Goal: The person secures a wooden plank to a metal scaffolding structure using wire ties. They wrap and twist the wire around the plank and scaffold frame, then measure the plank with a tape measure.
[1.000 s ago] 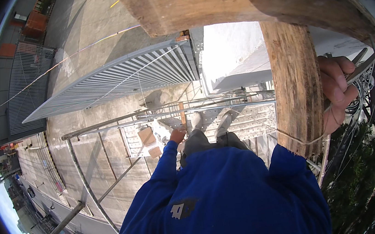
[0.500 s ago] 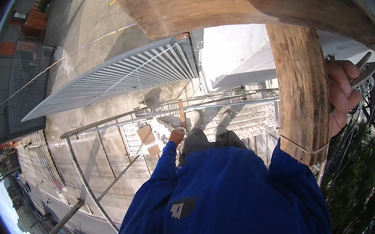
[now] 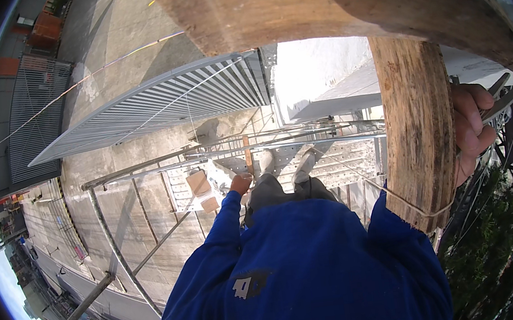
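An upright wooden post [image 3: 417,123] stands close in front of me at the right, with a thin wire [image 3: 415,208] looped round its lower part. My right hand [image 3: 472,123] is behind the post, fingers curled round a metal tool with two grey handles [image 3: 503,94], like pincers. The post hides its palm and the tool's other end. Down at the left, my left hand [image 3: 242,184] is closed near my knee, above the platform. What it holds, if anything, is too small to make out.
A broad wooden beam [image 3: 289,4] crosses overhead in front. My boots [image 3: 303,166] are on a perforated metal scaffold platform [image 3: 346,165]. Scaffold pipes [image 3: 110,233] run along the left, with pavement far below. A corrugated roof [image 3: 155,105] lies ahead; cables and foliage [image 3: 487,241] are at the right.
The post and beam sit slightly farther right and lower in view. My right hand and its tool have shifted slightly; the wire loop hangs a little slacker. My left hand has barely moved.
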The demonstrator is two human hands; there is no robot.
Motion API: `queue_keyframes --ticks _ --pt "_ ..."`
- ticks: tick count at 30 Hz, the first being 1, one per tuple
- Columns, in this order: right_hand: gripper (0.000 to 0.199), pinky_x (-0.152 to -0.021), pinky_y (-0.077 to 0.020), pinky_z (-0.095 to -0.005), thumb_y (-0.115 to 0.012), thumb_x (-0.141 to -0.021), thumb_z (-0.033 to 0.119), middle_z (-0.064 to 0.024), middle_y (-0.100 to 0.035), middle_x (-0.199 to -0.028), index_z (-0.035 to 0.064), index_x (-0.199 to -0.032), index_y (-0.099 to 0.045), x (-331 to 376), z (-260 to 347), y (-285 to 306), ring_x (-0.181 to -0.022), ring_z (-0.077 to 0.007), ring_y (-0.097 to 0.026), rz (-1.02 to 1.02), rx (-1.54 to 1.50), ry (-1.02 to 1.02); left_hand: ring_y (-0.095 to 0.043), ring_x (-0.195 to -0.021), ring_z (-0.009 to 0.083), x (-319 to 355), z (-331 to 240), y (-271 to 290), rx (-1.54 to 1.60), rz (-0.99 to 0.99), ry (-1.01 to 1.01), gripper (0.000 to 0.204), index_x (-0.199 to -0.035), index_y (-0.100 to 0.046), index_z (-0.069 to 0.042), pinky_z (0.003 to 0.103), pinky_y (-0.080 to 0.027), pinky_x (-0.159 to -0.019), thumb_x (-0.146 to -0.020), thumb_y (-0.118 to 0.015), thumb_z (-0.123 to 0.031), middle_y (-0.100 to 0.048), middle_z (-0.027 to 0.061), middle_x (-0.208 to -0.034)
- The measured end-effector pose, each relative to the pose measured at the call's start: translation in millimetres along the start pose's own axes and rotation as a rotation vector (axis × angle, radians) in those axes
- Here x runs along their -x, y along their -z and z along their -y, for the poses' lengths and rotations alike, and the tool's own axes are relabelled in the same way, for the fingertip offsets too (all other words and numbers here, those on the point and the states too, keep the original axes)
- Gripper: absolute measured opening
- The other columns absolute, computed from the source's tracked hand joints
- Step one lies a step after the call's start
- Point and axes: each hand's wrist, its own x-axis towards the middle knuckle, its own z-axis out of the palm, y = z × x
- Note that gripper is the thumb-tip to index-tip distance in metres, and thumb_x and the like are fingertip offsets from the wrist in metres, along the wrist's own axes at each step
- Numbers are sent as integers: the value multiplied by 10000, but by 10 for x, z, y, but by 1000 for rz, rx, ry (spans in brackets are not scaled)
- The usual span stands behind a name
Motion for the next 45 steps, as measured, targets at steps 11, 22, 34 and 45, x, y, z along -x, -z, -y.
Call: queue_keyframes --ticks 11,22,34,45 --pt "305 -912 -494 -441 -520 -961 257 -46 -546 -1031 93 -1215 -475 87 -1 -36 -1005 -181 -582 -128 -52 69 -678 -896 270 -146 232 -198 -236 -106 -251 213 -932 -725 -67 361 -544 -778 -793 -579 -134 -700 108 -1005" --pt "403 -1077 -406 -422 -597 -938 249 -118 -552 -1308 59 -1288 -537 103 357 -146 -1195 -251 -546 -215 -81 -6 -678 -873 322 -325 219 -258 -23 -30 -130 208 -843 -708 -48 414 -549 -781 -805 -561 -190 -699 142 -912" --pt "317 -967 -458 -418 -527 -955 157 -141 -552 -1243 4 -1232 -506 97 166 -267 -1123 -216 -559 -282 -226 155 -684 -770 357 -1027 1168 -95 -933 -161 -891 166 -786 -673 -1 455 -555 -707 -804 -557 -119 -686 168 -828" --pt "263 -926 -422 -352 -407 -1013 202 -92 -573 -1110 40 -1152 -560 715 769 -345 -1035 -168 -553 -433 -255 329 -690 -776 302 -820 534 -64 -698 -32 -684 103 -743 -684 -51 420 -556 -671 -746 -608 -120 -686 131 -802"
